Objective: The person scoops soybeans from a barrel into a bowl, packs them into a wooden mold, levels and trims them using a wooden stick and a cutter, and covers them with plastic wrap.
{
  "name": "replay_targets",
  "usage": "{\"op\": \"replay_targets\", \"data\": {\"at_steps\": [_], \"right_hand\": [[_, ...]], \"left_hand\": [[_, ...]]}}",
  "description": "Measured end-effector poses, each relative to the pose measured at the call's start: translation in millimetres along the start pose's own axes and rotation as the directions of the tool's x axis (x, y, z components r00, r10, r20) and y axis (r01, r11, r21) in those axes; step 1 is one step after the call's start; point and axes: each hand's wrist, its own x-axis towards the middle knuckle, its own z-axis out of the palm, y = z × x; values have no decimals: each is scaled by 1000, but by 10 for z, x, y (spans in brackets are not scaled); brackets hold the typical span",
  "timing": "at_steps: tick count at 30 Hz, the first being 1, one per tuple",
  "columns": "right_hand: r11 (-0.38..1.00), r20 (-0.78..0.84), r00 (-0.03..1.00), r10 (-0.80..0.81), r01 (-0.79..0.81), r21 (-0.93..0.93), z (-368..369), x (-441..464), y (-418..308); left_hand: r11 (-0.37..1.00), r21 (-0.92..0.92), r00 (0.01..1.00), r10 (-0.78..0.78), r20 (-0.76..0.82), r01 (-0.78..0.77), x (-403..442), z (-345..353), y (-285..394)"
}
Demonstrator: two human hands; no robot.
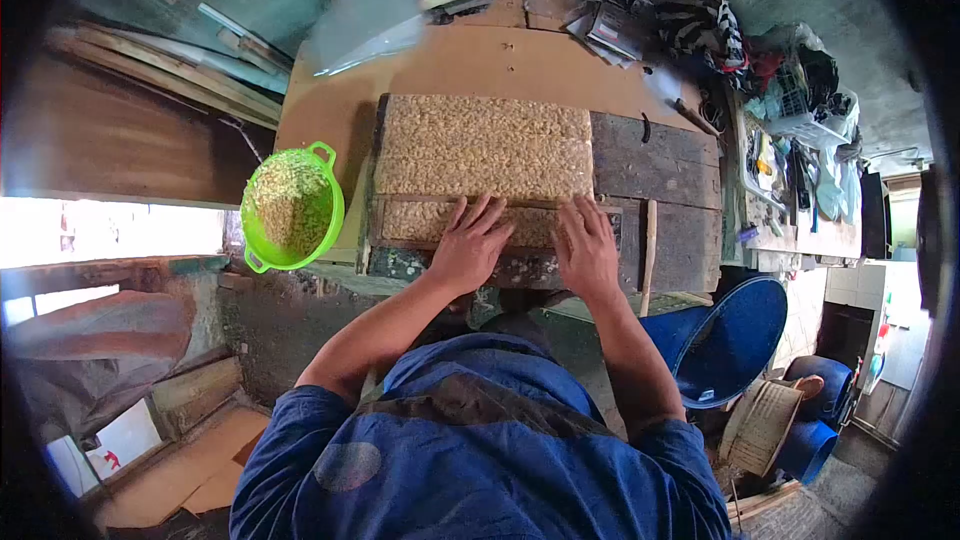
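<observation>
L hand point(470, 243) and R hand point(586, 243) are lying open, fingers spread, across the wood frame point(415, 200) at the grainy slab's point(485, 145) near edge. Dark boards point(660, 165) are extending R; green colander point(338, 208) w/ grains point(288, 208) is sitting L.

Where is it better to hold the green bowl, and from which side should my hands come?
Probably take the green bowl by both loop handles: the near one from the front left, the far one from the far right. They stick out from opposite sides of the rim, and the bowl holds loose pale bits, so keeping it level seems wise.
</observation>
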Motion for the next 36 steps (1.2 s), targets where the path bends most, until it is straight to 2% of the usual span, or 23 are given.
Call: {"op": "replay_targets", "data": {"at_steps": [1, 3, 5, 7, 10, 13, 14, 17, 18, 21, 26, 28, 29, 31, 32, 36], "right_hand": [[1000, 0, 1000, -4, 4, 2, 40, -5, -4], [999, 131, 991, -42, 44, -11, 150, -37, -5], [997, 158, 985, -61, 67, -33, 156, -86, 6], [996, 144, 988, -60, 68, -54, 166, -147, 30], [997, 105, 993, -59, 64, -45, 164, -200, 81], [999, 88, 995, -40, 43, -32, 162, -206, 67], [998, 70, 996, -52, 55, -40, 167, -207, 77], [997, 40, 998, -53, 55, -51, 163, -221, 77], [998, 26, 999, -40, 41, -56, 161, -218, 76], [999, 7, 1000, -7, 8, -34, 164, -236, 82], [999, -9, 1000, 0, -1, -51, 178, -266, 92], [999, -15, 1000, -10, 9, -53, 165, -270, 74], [998, -11, 1000, -2, 1, -64, 165, -287, 70], [997, -6, 1000, 2, -3, -77, 166, -304, 73], [996, -2, 1000, -4, 4, -90, 172, -312, 76], [992, 36, 999, 1, 4, -128, 133, -327, 44]], "left_hand": [[1000, 2, 1000, -3, -2, 3, -19, 2, -20], [998, -19, 998, 53, -25, -54, -54, -17, -53], [999, -30, 999, 44, -22, -45, -111, -63, -81], [998, -44, 999, 33, -12, -33, -190, -93, -122], [998, -4, 990, -66, -126, 66, -322, -115, -250], [994, 12, 983, -104, -148, 107, -510, -157, -476], [994, 23, 972, -102, -213, 110, -566, -166, -546], [981, -18, 946, -193, -259, 195, -711, -280, -690], [982, 24, 942, -171, -289, 185, -746, -304, -743], [970, -11, 930, -235, -284, 242, -854, -356, -838], [968, -8, 913, -239, -331, 250, -878, -349, -824], [987, -63, 921, -161, -355, 148, -758, -326, -681], [987, -65, 921, -162, -355, 149, -679, -304, -587], [998, -54, 969, -44, -243, 32, -449, -292, -341], [998, -57, 968, -46, -245, 33, -351, -275, -229], [998, -57, 999, 11, -30, -12, -193, -127, -91]]}}
